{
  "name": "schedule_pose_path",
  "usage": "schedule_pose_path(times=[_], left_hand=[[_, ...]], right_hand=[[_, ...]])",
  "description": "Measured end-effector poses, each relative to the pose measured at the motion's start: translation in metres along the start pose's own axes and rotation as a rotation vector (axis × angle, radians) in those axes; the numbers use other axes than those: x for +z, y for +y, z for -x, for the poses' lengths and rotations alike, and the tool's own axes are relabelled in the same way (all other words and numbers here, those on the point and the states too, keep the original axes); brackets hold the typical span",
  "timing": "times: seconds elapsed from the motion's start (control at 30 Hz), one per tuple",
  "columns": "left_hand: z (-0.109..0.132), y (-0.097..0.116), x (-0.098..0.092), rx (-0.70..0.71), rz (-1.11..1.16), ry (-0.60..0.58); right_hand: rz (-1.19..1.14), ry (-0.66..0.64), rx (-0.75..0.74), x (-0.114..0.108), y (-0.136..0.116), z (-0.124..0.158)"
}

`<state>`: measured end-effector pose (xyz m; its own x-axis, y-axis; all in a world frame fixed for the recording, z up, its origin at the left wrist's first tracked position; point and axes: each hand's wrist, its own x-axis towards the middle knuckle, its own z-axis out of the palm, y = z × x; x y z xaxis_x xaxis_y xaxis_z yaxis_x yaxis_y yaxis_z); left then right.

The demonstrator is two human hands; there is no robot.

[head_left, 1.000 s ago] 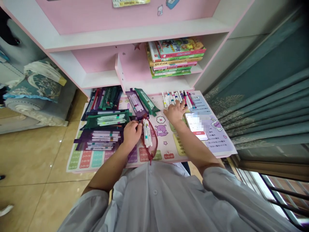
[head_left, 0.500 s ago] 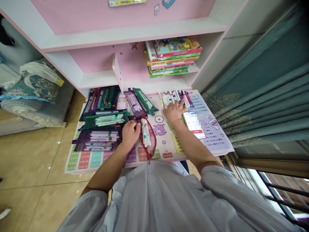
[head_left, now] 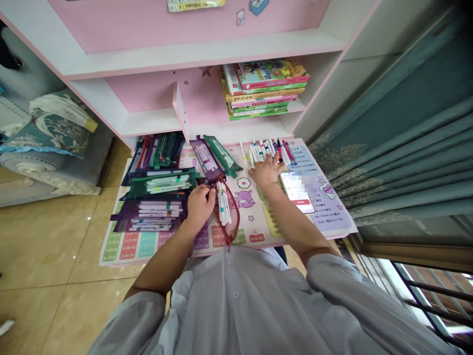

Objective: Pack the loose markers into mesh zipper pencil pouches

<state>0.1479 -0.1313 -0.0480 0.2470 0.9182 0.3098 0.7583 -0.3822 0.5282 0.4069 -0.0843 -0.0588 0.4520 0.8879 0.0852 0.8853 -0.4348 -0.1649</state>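
Note:
My left hand point(head_left: 200, 204) lies at the left edge of a red mesh pouch point(head_left: 233, 207), its fingers curled and apparently pinching that edge. Several white markers point(head_left: 223, 203) lie together in the pouch. My right hand point(head_left: 266, 172) rests with spread fingers on the near ends of a row of loose markers point(head_left: 260, 149) at the back of the desk. A single white marker point(head_left: 242, 153) stands a little apart at the row's left end. Beside my right wrist lies a lit phone point(head_left: 298, 195).
Filled green mesh pouches point(head_left: 168, 183) and purple mesh pouches point(head_left: 148, 214) are stacked on the left of the printed desk mat point(head_left: 254, 224). Two more filled pouches lie behind the red one. A shelf holds stacked books point(head_left: 264, 91); a curtain point(head_left: 402, 123) hangs at right.
The leftmost loose marker has shifted slightly left, away from the row. My right hand has moved very slightly left; my left hand stays at the red pouch.

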Motion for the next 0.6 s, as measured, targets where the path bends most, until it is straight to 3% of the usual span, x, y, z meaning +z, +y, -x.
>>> schedule_pose_path(times=[0.13, 0.27, 0.43, 0.6], left_hand=[[0.001, -0.001, 0.001, -0.004, -0.011, -0.006], [0.001, -0.001, 0.001, -0.006, -0.013, -0.005], [0.001, 0.001, -0.001, -0.001, 0.008, 0.014], [-0.001, -0.002, -0.002, -0.004, 0.023, 0.003]], right_hand=[[-0.094, 0.043, -0.045, -0.010, -0.001, 0.010], [-0.332, 0.177, -0.158, -0.032, -0.012, 0.045], [-0.480, 0.167, -0.455, -0.056, -0.030, 0.101], [-0.413, 0.064, -0.560, -0.063, -0.037, 0.135]])
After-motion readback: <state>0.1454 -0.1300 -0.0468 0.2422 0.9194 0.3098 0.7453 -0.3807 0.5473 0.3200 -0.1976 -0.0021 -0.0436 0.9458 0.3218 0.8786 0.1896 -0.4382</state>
